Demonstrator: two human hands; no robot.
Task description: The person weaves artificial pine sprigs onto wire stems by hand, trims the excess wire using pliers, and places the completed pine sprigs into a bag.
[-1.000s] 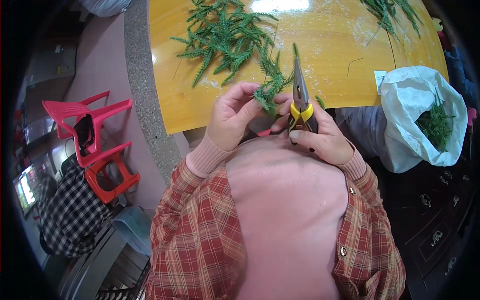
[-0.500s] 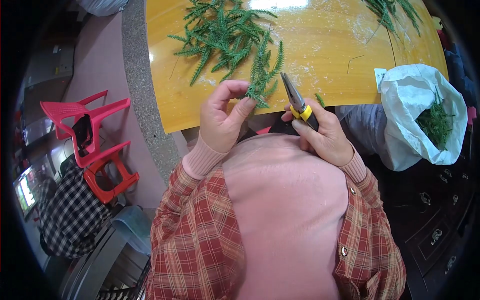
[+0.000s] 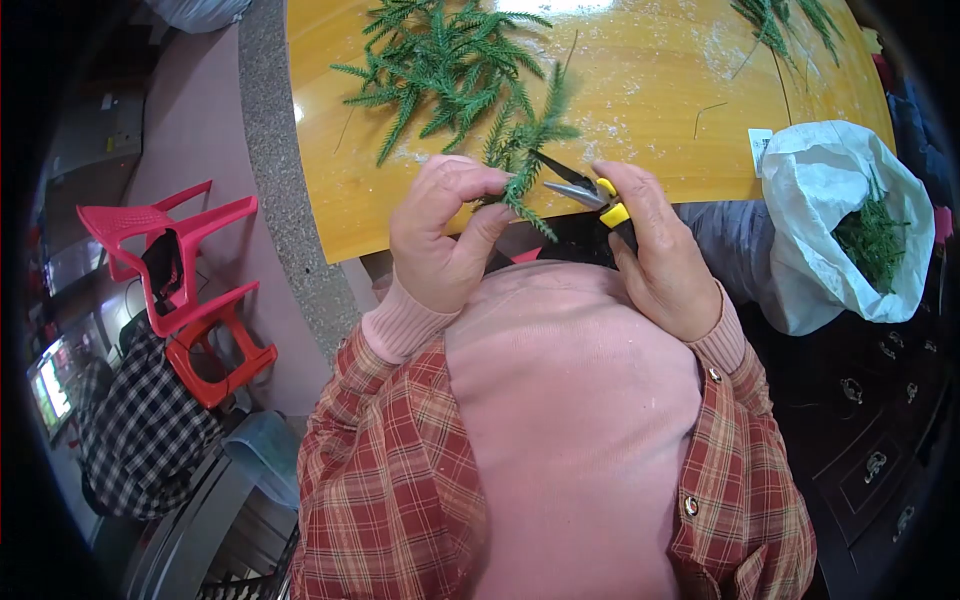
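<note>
Between the thumb and fingers of my left hand (image 3: 448, 222) is a green artificial sprig (image 3: 524, 160), held upright over the table's near edge. My right hand (image 3: 662, 245) is closed around pliers (image 3: 598, 197) with yellow and black handles. The plier jaws are spread and point left at the sprig, close to its lower stems; whether they touch it I cannot tell. Beyond my left hand, a pile of green sprigs (image 3: 450, 65) lies on the yellow wooden table (image 3: 650, 110).
More sprigs (image 3: 775, 25) lie at the table's far right. A white sack (image 3: 800, 230) holding greenery stands at the right, beside a dark cabinet with drawers (image 3: 860, 430). A pink-red chair (image 3: 165, 260) and a red stool (image 3: 215, 365) are on the left.
The pliers have swung from pointing up to pointing left, and their jaws have opened beside the sprig. My left hand has shifted slightly left, and the sprig has changed its tilt.
</note>
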